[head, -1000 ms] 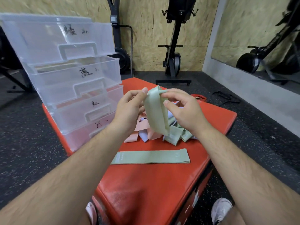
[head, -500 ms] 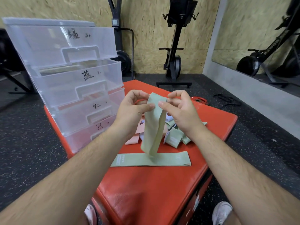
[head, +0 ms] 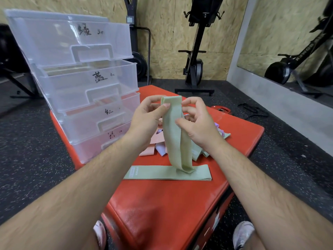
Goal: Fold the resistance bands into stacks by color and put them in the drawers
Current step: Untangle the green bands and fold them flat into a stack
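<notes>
A pale green resistance band [head: 177, 139] hangs upright between both hands, its lower end touching a second green band [head: 153, 173] that lies flat on the red padded box [head: 162, 204]. My left hand [head: 147, 120] pinches the hanging band's top edge from the left. My right hand [head: 196, 120] pinches it from the right, a little lower. Behind the hands lies a loose pile of pink, lilac and green bands [head: 158, 148], partly hidden. The clear plastic drawer unit [head: 77, 83] with several hand-labelled drawers stands at the box's left.
Black speckled gym floor surrounds the box. A rowing machine [head: 196, 51] stands against the wooden back wall, a mirror [head: 288, 42] is on the right wall, and a small red weight plate [head: 220, 110] lies past the box. My shoes [head: 242, 233] show below.
The green band has been drawn out of the pile and now hangs straight down to the flat band. Both hands have shifted their pinches along its top end.
</notes>
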Action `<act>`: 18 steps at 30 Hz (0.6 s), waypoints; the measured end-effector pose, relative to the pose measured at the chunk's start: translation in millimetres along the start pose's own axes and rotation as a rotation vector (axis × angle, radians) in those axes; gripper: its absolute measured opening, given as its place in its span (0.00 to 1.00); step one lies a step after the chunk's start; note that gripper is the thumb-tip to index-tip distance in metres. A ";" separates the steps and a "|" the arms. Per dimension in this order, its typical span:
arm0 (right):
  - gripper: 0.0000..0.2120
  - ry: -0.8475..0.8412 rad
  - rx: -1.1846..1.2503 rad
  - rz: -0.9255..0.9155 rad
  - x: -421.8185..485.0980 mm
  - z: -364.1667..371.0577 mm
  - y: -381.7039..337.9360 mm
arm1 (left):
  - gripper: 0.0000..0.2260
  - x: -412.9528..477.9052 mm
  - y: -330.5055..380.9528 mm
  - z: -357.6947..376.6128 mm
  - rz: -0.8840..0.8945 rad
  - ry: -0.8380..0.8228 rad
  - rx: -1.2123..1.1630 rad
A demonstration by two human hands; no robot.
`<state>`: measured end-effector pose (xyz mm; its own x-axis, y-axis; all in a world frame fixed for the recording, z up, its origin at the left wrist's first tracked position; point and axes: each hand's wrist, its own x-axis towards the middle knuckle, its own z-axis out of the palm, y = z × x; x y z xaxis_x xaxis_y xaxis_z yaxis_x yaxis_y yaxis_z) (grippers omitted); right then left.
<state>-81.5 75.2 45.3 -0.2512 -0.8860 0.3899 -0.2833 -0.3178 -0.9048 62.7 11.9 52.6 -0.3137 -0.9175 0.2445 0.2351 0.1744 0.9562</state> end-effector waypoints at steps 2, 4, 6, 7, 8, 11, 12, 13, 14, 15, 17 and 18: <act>0.19 0.052 -0.007 0.024 0.3 0.7 -0.9 | 0.01 -1.2 0.4 0.3 0.021 -0.013 0.047; 0.17 0.077 -0.014 0.031 0.8 1.2 -1.4 | 0.03 -1.8 -1.0 0.2 0.041 -0.014 0.096; 0.10 0.070 -0.048 -0.004 0.6 2.6 -1.8 | 0.03 -1.8 -2.6 -0.2 0.065 0.016 0.149; 0.07 0.075 -0.079 -0.031 0.1 3.5 -1.4 | 0.06 -1.0 -3.5 -0.2 0.073 0.048 0.179; 0.05 0.087 -0.119 -0.061 -0.7 4.7 -1.1 | 0.08 0.2 -3.5 -0.4 0.064 0.086 0.200; 0.04 0.084 -0.239 -0.166 -4.0 9.3 -1.5 | 0.15 1.2 2.8 0.9 -0.054 0.021 0.031; 0.05 0.058 -0.280 -0.203 -5.4 11.0 -1.8 | 0.16 0.7 5.1 0.9 -0.083 -0.019 -0.030; 0.06 0.026 -0.313 -0.233 -6.5 12.0 -1.4 | 0.16 -0.3 7.1 0.4 -0.087 -0.041 -0.023; 0.07 -0.010 -0.332 -0.254 -7.8 12.5 -0.9 | 0.14 -1.6 7.6 -0.4 -0.066 -0.047 0.042; 0.08 -0.035 -0.330 -0.259 -8.4 12.5 0.0 | 0.09 -2.6 7.4 -2.4 -0.039 -0.054 0.123; 0.07 -0.025 -0.269 -0.213 -7.0 11.3 -0.5 | 0.05 -2.8 6.8 -7.4 -0.012 -0.054 0.228; 0.07 -0.005 -0.239 -0.170 -4.7 10.3 -0.5 | 0.06 -1.9 5.9 -10.9 0.008 -0.062 0.269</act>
<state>-70.7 76.1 42.1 -0.1771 -0.8287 0.5310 -0.5311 -0.3737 -0.7604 74.7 10.8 56.0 -0.3705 -0.8935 0.2539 -0.0126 0.2782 0.9605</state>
